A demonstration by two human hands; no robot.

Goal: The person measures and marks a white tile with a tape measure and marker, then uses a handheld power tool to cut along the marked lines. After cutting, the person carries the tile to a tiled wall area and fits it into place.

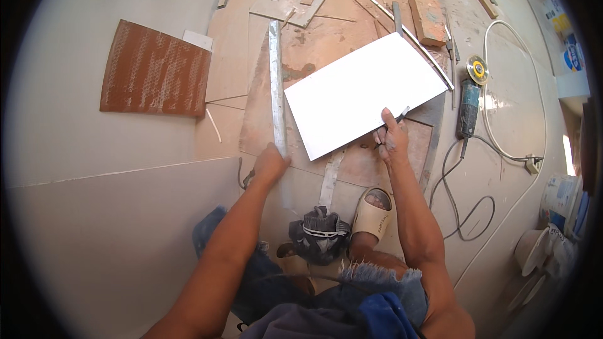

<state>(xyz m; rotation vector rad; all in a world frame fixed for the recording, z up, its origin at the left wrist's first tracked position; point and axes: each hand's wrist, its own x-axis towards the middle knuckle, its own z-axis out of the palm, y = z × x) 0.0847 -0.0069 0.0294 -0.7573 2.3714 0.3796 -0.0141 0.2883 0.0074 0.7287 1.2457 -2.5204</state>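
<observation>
A white rectangular tile [364, 94] sits tilted at an angle in front of me. My right hand [392, 141] is closed at its near edge, the thumb up against the tile. A slim dark marker with a pale end [404, 113] sticks out of that hand. To the left of the tile, my left hand [271, 164] is wrapped round the lower part of a long, worn metal straightedge [275, 81], which points away from me. A small dark object by the left wrist is too hidden to name.
An angle grinder [468, 103] with its cord lies on the right, near a looped white cable [545, 100]. A brick [428, 20] and wood strips lie beyond the tile. At left is a brown tile [155, 69]. A dark cloth bundle [321, 233] sits between my feet.
</observation>
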